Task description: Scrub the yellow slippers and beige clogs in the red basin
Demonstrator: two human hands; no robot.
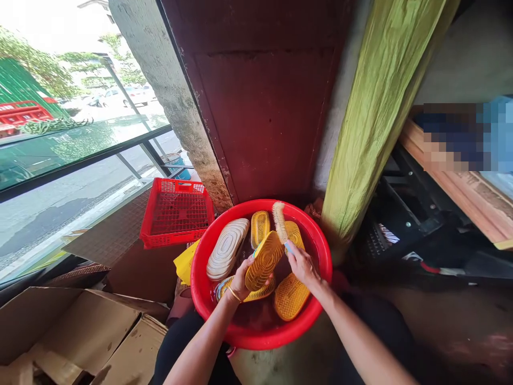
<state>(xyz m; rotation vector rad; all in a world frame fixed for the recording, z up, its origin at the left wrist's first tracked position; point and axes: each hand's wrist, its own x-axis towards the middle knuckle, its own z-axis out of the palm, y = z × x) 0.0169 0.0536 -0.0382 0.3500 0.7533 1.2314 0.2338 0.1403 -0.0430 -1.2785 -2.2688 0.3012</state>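
My left hand (240,278) is closed round a yellow shoe (265,260), its ridged sole turned up toward me. In my right hand (302,264) is a scrub brush (280,222) with pale bristles, held by its handle just above and right of the sole. Both hands are over a red basin (276,341) of dark water. Several more yellow-soled shoes lie in it, one (292,299) at the lower right and one (260,227) at the back. A stack of white soles (228,248) rests along the basin's left side.
A red plastic crate (176,214) stands left of the basin, with cardboard boxes (76,326) nearer me. Behind the basin is a dark red door (260,117). A yellow-green cloth (360,133) hangs at the right, beside a wooden-edged table (457,182).
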